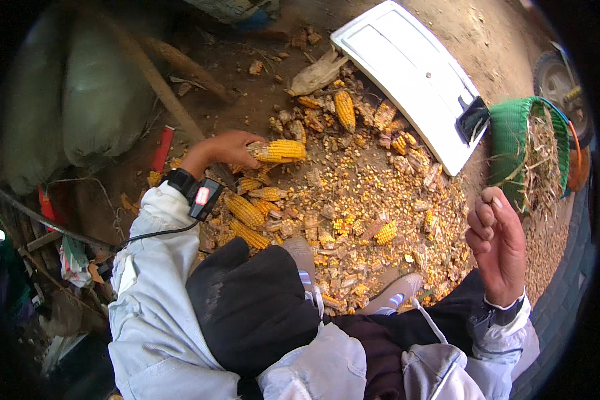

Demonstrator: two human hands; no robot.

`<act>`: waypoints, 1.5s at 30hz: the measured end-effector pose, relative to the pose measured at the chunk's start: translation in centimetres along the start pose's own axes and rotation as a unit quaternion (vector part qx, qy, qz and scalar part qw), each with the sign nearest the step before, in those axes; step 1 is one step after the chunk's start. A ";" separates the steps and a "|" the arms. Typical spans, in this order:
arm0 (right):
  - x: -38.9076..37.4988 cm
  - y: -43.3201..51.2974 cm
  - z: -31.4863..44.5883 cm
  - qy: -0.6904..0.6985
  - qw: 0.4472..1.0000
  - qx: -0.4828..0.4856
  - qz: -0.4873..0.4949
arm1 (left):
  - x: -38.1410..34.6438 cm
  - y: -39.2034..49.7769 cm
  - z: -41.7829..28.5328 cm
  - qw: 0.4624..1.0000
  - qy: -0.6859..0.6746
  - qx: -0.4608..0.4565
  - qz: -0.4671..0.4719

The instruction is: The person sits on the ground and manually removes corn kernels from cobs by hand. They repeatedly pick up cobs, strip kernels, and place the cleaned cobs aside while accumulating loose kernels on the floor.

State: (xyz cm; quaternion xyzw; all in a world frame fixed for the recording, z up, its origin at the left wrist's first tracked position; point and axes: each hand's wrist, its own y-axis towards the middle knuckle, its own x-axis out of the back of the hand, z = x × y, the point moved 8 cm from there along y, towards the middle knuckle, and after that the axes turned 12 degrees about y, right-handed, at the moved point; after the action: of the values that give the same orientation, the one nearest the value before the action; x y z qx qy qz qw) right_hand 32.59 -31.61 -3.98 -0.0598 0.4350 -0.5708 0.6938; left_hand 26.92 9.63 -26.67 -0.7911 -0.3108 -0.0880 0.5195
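My left hand [234, 148] grips a yellow ear of corn [282, 151] by its pale, damaged end. The ear's free end points to the right, just above the littered ground. Close below that hand, several ears of corn [245, 210] lie in a small heap beside my left knee. My right hand [500, 245] is raised over my right knee, palm up, its fingers curled and the thumb against the index finger. No object shows in it. Between my shoes [397, 292] and beyond them spread loose corn kernels [355, 185], broken cob pieces and another ear of corn [345, 111].
A white panel [405, 75] with a black fitting lies at the upper right. Beside it stands a green woven basket [505, 145] holding dry husks. Full sacks [105, 95] and wooden poles [165, 90] line the upper left. A dry husk [317, 74] lies near the panel; a wheel [555, 75] is behind the basket.
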 end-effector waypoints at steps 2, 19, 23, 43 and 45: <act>0.2 0.0 0.7 0.022 0.999 0.003 0.030 | 0.2 -0.5 -0.9 1.000 0.015 0.018 0.001; 5.1 1.8 0.6 0.028 0.999 -0.004 -0.037 | 6.2 -10.6 12.9 0.619 -0.395 0.215 -0.644; 5.0 1.9 0.5 0.032 0.999 -0.005 -0.022 | 6.3 -11.1 13.0 0.573 -0.428 0.174 -0.677; 6.2 3.3 0.4 0.019 0.999 -0.008 -0.036 | 15.5 -20.9 11.7 0.557 -0.374 0.125 -0.731; 5.8 3.3 0.3 0.034 0.999 -0.011 -0.004 | 19.0 -20.9 13.9 0.564 -0.330 0.097 -0.751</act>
State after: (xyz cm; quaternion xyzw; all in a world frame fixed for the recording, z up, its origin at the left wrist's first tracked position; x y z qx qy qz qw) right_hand 35.07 -35.45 -8.82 -0.0497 0.4648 -0.5700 0.6757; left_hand 27.17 34.96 -8.01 -0.1910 -0.9491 -0.1489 0.2013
